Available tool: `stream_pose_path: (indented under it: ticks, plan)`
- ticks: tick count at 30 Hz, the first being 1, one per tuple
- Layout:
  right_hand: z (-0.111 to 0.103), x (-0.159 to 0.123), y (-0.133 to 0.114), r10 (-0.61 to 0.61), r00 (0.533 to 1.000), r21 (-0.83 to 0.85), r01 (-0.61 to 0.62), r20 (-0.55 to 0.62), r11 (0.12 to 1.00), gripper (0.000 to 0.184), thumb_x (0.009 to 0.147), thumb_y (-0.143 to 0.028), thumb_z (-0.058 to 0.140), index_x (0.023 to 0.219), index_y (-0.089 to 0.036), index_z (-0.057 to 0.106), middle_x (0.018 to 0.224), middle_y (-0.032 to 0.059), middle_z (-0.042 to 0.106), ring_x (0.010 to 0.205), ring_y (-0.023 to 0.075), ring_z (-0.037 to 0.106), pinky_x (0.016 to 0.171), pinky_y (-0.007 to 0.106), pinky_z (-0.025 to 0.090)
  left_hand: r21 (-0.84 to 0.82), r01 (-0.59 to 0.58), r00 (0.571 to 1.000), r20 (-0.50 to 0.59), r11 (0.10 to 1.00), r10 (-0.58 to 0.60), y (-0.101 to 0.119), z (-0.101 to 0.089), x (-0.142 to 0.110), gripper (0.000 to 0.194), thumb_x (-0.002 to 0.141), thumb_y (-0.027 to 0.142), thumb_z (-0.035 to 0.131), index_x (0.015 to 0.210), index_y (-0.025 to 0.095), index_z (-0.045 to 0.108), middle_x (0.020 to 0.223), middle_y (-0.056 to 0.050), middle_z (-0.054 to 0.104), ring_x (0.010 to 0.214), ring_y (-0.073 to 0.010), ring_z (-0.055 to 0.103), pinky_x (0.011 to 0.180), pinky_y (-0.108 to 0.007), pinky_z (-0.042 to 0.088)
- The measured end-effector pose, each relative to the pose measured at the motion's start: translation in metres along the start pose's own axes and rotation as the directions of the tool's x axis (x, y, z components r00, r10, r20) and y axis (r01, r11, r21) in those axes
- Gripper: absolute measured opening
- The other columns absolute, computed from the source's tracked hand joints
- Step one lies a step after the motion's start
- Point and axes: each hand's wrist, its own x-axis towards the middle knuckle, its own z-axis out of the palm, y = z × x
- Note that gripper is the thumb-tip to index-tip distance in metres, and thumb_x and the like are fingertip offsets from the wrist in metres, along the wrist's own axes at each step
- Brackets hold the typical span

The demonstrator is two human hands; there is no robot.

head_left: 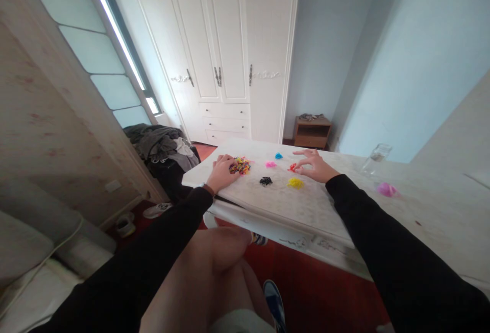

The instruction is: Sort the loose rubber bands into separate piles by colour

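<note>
From the loose black pile (pixel 265 182), the larger mixed pile (pixel 243 165) lies at ten o'clock, pink pile (pixel 271 164) and farther blue pile (pixel 278 156) near one, partly hidden red pile (pixel 292 168) at two, yellow pile (pixel 295 183) at three.

Soft daylight: narrow window (pixel 119 38) glares white, beyond and left of the left hand (pixel 224 173) | Tabletop (pixel 317 208) beneath the right hand (pixel 314 166): pale, evenly lit | Floor (pixel 325 284) below both hands: dim | Edges: wide-angle stretch, sleeves (pixel 386 241) enlarged | Fine detail: slightly soft
</note>
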Motion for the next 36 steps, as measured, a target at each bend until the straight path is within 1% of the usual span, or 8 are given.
stream_pose_path:
  ticks: [6, 14, 20, 23, 25, 28, 32, 36]
  plan:
    - [0.005, -0.001, 0.008, 0.016, 0.999, 0.028, -0.015, -0.045, 0.999, 0.028, 0.086, -0.052, 0.065, 0.085, -0.03, 0.082, 0.142, 0.0054, 0.061, 0.133, 0.0373, 0.044, 0.113, 0.068, 0.029, -0.019, 0.009, 1.0, 0.012, 1.0, -0.009, 0.003, -0.002, -0.001, 0.018, 0.08, 0.031, 0.067, 0.096, 0.024, 0.069, 0.113, -0.007, 0.065, 0.115, -0.0302, 0.052, 0.095, -0.049, 0.041]
    - [0.007, -0.003, 0.01, 0.038, 0.989, 0.058, -0.03, -0.14, 0.998, 0.025, 0.086, -0.048, 0.065, 0.086, -0.029, 0.082, 0.138, 0.005, 0.064, 0.131, 0.0361, 0.046, 0.117, 0.064, 0.028, -0.027, 0.012, 1.0, -0.004, 1.0, -0.012, 0.004, -0.005, -0.004, 0.014, 0.079, 0.021, 0.062, 0.092, 0.022, 0.067, 0.11, -0.008, 0.065, 0.115, -0.03, 0.052, 0.096, -0.048, 0.042]
    - [0.008, -0.002, 0.008, 0.056, 0.989, 0.071, -0.046, -0.14, 0.996, 0.025, 0.086, -0.046, 0.064, 0.085, -0.027, 0.081, 0.139, 0.007, 0.063, 0.129, 0.0351, 0.047, 0.117, 0.063, 0.027, -0.028, 0.049, 0.999, 0.001, 0.998, -0.049, 0.001, -0.002, -0.003, 0.013, 0.081, 0.02, 0.059, 0.085, 0.023, 0.071, 0.109, -0.009, 0.065, 0.114, -0.0301, 0.052, 0.095, -0.048, 0.043]
    - [0.01, 0.002, 0.002, 0.063, 0.987, 0.041, -0.058, -0.145, 0.997, 0.026, 0.087, -0.046, 0.063, 0.09, -0.027, 0.081, 0.147, 0.0073, 0.055, 0.135, 0.0364, 0.041, 0.116, 0.065, 0.027, -0.027, 0.045, 0.999, -0.003, 0.999, -0.045, 0.0, 0.0, -0.002, 0.012, 0.083, 0.021, 0.059, 0.083, 0.023, 0.07, 0.108, -0.008, 0.065, 0.112, -0.0297, 0.053, 0.093, -0.047, 0.043]
    - [0.011, 0.005, -0.003, 0.059, 0.983, 0.019, -0.056, -0.176, 0.998, 0.029, 0.087, -0.047, 0.063, 0.101, -0.027, 0.08, 0.157, 0.0069, 0.044, 0.142, 0.0377, 0.033, 0.116, 0.066, 0.025, -0.021, 0.034, 0.999, 0.0, 0.999, -0.034, -0.001, 0.0, -0.001, 0.013, 0.087, 0.023, 0.057, 0.083, 0.022, 0.069, 0.107, -0.009, 0.065, 0.109, -0.0293, 0.053, 0.091, -0.047, 0.043]
    - [0.013, 0.01, -0.009, 0.046, 0.979, 0.002, -0.046, -0.197, 0.999, 0.039, 0.086, -0.05, 0.063, 0.118, -0.03, 0.074, 0.165, 0.0074, 0.03, 0.146, 0.04, 0.026, 0.113, 0.069, 0.026, -0.022, 0.033, 0.999, 0.021, 0.999, -0.032, -0.003, -0.001, 0.0, 0.017, 0.092, 0.025, 0.053, 0.087, 0.022, 0.069, 0.107, -0.009, 0.065, 0.109, -0.0287, 0.054, 0.09, -0.046, 0.043]
    - [0.014, 0.013, -0.013, 0.033, 0.986, -0.016, -0.036, -0.162, 0.999, 0.051, 0.084, -0.053, 0.065, 0.132, -0.034, 0.066, 0.166, 0.0097, 0.025, 0.146, 0.0431, 0.024, 0.107, 0.074, 0.028, -0.021, 0.035, 0.999, 0.027, 0.999, -0.035, -0.003, -0.001, 0.001, 0.021, 0.097, 0.028, 0.049, 0.089, 0.022, 0.067, 0.108, -0.009, 0.065, 0.109, -0.0281, 0.054, 0.091, -0.045, 0.043]
    - [0.013, 0.013, -0.014, 0.046, 0.988, -0.023, -0.05, -0.145, 0.998, 0.055, 0.084, -0.055, 0.065, 0.136, -0.035, 0.063, 0.167, 0.0104, 0.022, 0.146, 0.0439, 0.023, 0.105, 0.076, 0.028, -0.026, 0.024, 0.999, 0.025, 0.999, -0.024, -0.002, -0.002, 0.0, 0.02, 0.097, 0.027, 0.049, 0.089, 0.022, 0.067, 0.107, -0.009, 0.065, 0.108, -0.028, 0.053, 0.092, -0.045, 0.043]
